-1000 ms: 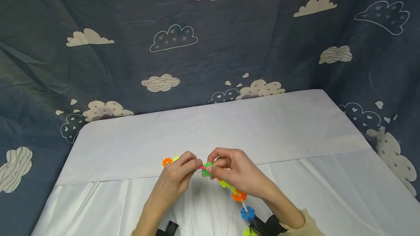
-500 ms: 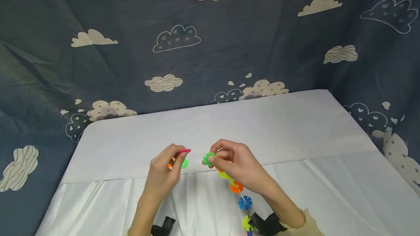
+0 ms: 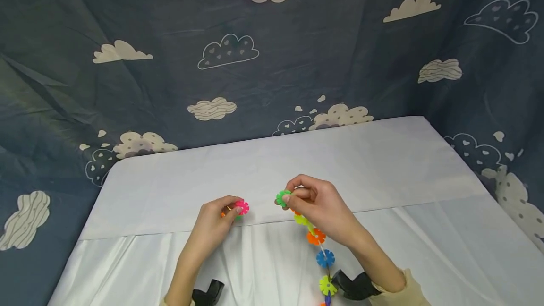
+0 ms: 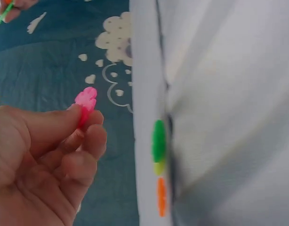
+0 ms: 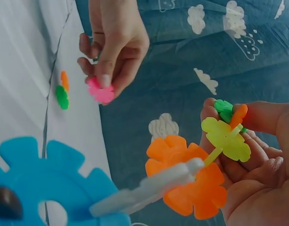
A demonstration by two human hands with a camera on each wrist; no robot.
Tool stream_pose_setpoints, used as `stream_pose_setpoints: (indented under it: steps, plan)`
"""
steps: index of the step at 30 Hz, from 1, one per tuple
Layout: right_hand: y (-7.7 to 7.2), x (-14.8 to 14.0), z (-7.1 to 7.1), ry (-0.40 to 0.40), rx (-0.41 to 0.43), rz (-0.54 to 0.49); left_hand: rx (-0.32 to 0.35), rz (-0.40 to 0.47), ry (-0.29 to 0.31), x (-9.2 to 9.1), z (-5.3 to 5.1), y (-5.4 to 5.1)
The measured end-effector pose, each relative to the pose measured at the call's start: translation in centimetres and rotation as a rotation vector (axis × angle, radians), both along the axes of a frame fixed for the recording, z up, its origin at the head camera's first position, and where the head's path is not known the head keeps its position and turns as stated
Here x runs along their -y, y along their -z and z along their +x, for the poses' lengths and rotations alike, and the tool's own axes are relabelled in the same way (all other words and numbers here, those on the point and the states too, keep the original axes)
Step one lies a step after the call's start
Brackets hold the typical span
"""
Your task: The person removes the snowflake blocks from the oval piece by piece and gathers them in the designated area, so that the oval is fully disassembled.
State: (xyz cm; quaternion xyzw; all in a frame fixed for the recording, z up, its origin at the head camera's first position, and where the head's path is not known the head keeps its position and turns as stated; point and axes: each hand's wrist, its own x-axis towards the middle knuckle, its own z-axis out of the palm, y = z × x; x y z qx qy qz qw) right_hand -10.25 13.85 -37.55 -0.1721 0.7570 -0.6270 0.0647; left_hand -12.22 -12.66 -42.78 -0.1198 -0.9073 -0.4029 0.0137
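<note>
Whereas the pink disc (image 3: 243,208) meets the green disc (image 3: 282,198) one second earlier, the head view now shows the two flower-shaped pieces apart. Half a second earlier the pink disc is edge-on; it now presents its face to the camera, and its gap to the green disc is wider. The left hand (image 3: 212,225) pinches the pink disc, left of the green disc. The right hand (image 3: 319,206) pinches the green disc. The disc chain (image 3: 325,259) runs from beside the green disc toward the person, including orange, yellow and blue pieces. Loose discs (image 3: 223,214), partly hidden by the left hand, lie left of the green disc. A white cloth (image 3: 361,169) with a seam covers the surface below the green disc. A dark blue backdrop (image 3: 306,60) with cloud prints stands beyond it.

In the left wrist view, thumb and fingers grasp the pink disc. The green disc is edge-on in the upper-left corner; well apart from it, green, yellow and orange loose discs show near the seam.

In the right wrist view, thumb and fingers grasp the green disc. Orange and yellow chain pieces sit just beside it; farther from it, a pale connector (image 5: 149,186) joins a blue piece to another orange one.
</note>
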Motion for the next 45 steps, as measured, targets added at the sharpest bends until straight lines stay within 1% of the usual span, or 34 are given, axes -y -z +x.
stream_pose_setpoints:
  steps: [4,7,11,15,19,21,23,24,25,27,29,31,33,35,37,41,43,45]
  plan:
    - [0.4,-0.1,0.0,0.001,0.012,0.007,0.014,-0.017,-0.024,0.0,-0.5,1.0]
    - [0.7,-0.1,0.0,0.003,0.027,0.018,0.02,-0.059,-0.036,0.1,-0.6,1.7]
    - [1.2,-0.1,-0.1,-0.002,0.033,0.019,0.005,-0.117,-0.043,0.1,-0.7,2.2]
    - [2.0,-0.2,-0.6,0.016,0.006,0.026,-0.029,-0.127,-0.05,-0.1,-0.8,2.1]
    - [2.7,-0.4,-1.1,0.063,-0.006,0.024,-0.092,-0.142,-0.06,-0.4,-0.4,1.5]
    - [2.9,-0.4,-1.3,0.073,-0.001,0.021,-0.138,-0.113,-0.053,-0.8,0.0,0.8]
    - [3.0,-0.4,-1.3,0.071,0.005,0.034,-0.182,-0.046,-0.019,-1.5,0.5,-0.1]
    - [3.0,-0.4,-1.3,0.064,0.01,0.039,-0.202,-0.004,0.01,-1.9,0.8,-0.5]
    - [3.0,-0.4,-1.3,0.055,0.011,0.045,-0.209,0.043,0.043,-2.3,1.1,-0.9]
    - [2.9,-0.2,-1.2,0.031,0.011,0.054,-0.198,0.127,0.108,-3.2,1.6,-1.7]
    - [2.8,-0.1,-1.1,0.0,0.012,0.04,-0.178,0.17,0.148,-3.9,2.0,-2.0]
    - [2.8,0.2,-0.9,-0.032,0.014,0.018,-0.155,0.187,0.166,-4.3,2.2,-2.1]
    - [2.8,0.5,-0.7,-0.062,0.026,-0.015,-0.143,0.2,0.177,-4.6,2.3,-1.9]
    - [2.8,0.8,-0.6,-0.081,0.038,-0.041,-0.153,0.217,0.186,-4.7,2.2,-1.7]
    - [2.8,1.1,-0.5,-0.085,0.05,-0.051,-0.18,0.237,0.186,-4.7,2.1,-1.4]
    - [2.6,1.6,-0.3,-0.077,0.082,-0.017,-0.242,0.291,0.164,-4.7,1.9,-0.9]
    - [2.5,1.8,-0.3,-0.079,0.102,0.001,-0.253,0.316,0.148,-4.7,1.9,-0.8]
    - [2.5,1.9,-0.3,-0.079,0.1,0.03,-0.243,0.34,0.13,-4.7,1.9,-0.7]
